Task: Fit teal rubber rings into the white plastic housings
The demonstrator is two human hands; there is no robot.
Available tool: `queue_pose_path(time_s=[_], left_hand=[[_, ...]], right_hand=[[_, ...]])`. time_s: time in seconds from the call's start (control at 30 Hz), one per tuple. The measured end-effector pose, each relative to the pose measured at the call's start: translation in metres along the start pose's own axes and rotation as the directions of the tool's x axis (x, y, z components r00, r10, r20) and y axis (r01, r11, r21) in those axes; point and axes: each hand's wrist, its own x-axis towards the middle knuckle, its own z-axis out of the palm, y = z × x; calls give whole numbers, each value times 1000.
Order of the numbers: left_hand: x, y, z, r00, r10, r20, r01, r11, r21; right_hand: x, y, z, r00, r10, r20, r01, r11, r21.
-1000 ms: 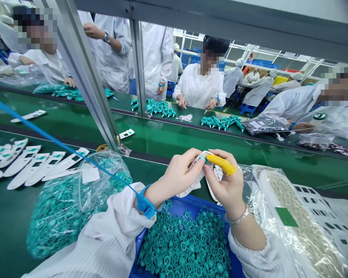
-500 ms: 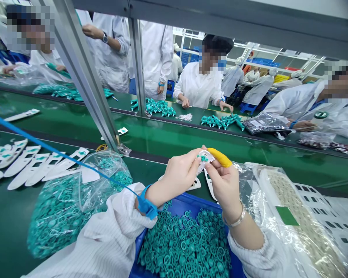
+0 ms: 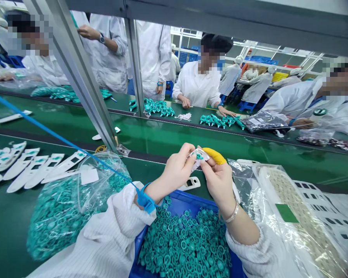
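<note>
Both my hands grip one white plastic casing (image 3: 196, 166) with a green ring-shaped piece (image 3: 199, 156) seated in its end. My left hand (image 3: 178, 162) pinches it from the left, thumb and finger at the green piece. From the right, my right hand (image 3: 219, 181) holds it, with a yellow cover over one finger. The casing's lower part is hidden behind my hands. Below them sits a blue bin (image 3: 188, 197) full of green ring pieces (image 3: 185, 243). Another white casing (image 3: 191, 183) lies on the bench just behind the bin.
At left lie several white casings (image 3: 36, 170) with green pieces, beside a clear bag (image 3: 60, 212) of green parts. Bagged casings (image 3: 295, 208) lie at right. A blue wrist cord (image 3: 60, 143) crosses the left side. A metal post (image 3: 81, 77) and conveyor (image 3: 162, 139) stand ahead; co-workers sit opposite.
Both hands have shifted slightly left with the casing, which is tilted a little differently. Casings on the conveyor have moved left. A co-worker opposite has lowered a hand onto the green parts.
</note>
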Motion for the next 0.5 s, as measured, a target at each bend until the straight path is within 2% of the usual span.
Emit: queue_pose_path(time_s=[0.1, 0.17, 0.23, 0.3, 0.4, 0.5], left_hand=[[31, -22, -8, 995, -97, 5, 93, 965, 244], [60, -47, -15, 975, -217, -46, 216, 880, 422], [87, -74, -20, 948, -307, -85, 308, 820, 482], [104, -98, -23, 919, -382, -101, 377, 769, 517], [111, -121, -24, 883, -446, -147, 444, 688, 574], [108, -126, -25, 876, -445, -189, 457, 636, 621]], right_hand=[[0, 5, 0, 999, -38, -27, 35, 993, -116], [-1, 9, 1, 995, -87, -51, 75, 977, -202], [-2, 11, 3, 991, -128, -41, 112, 957, -269], [-2, 11, 5, 987, -157, -24, 140, 932, -335], [-2, 12, 8, 982, -185, 33, 181, 887, -425], [-2, 12, 12, 970, -189, 155, 241, 840, -486]])
